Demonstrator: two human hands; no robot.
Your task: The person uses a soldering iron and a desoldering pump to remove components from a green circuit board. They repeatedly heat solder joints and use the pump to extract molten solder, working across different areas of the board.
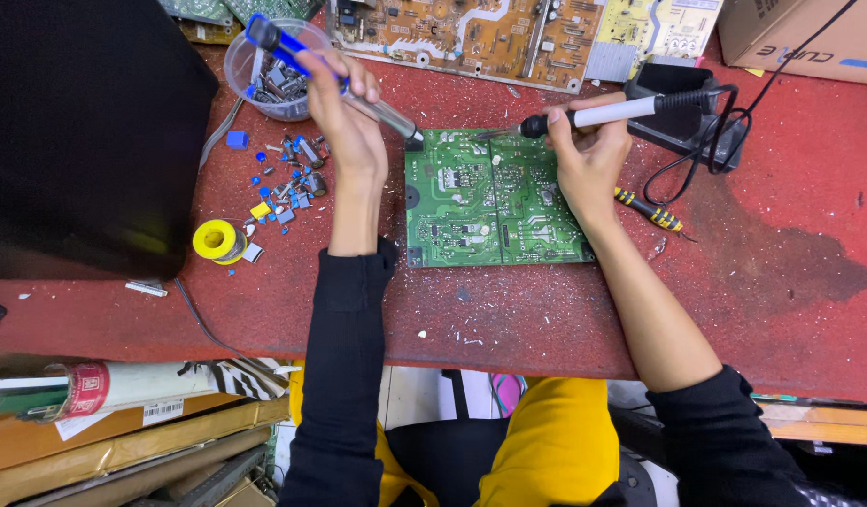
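Two cardboard boxes (809, 33) behind hands (588, 155)

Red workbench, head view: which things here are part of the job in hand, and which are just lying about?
In use:
left hand holding desoldering pump
right hand holding soldering iron
green circuit board

Lying about:
solder reel
loose components
plastic cup
screwdriver
orange circuit board
cardboard box

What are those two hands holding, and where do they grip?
Left hand grips a blue desoldering pump at mid-barrel; right hand grips a soldering iron by its white handle.
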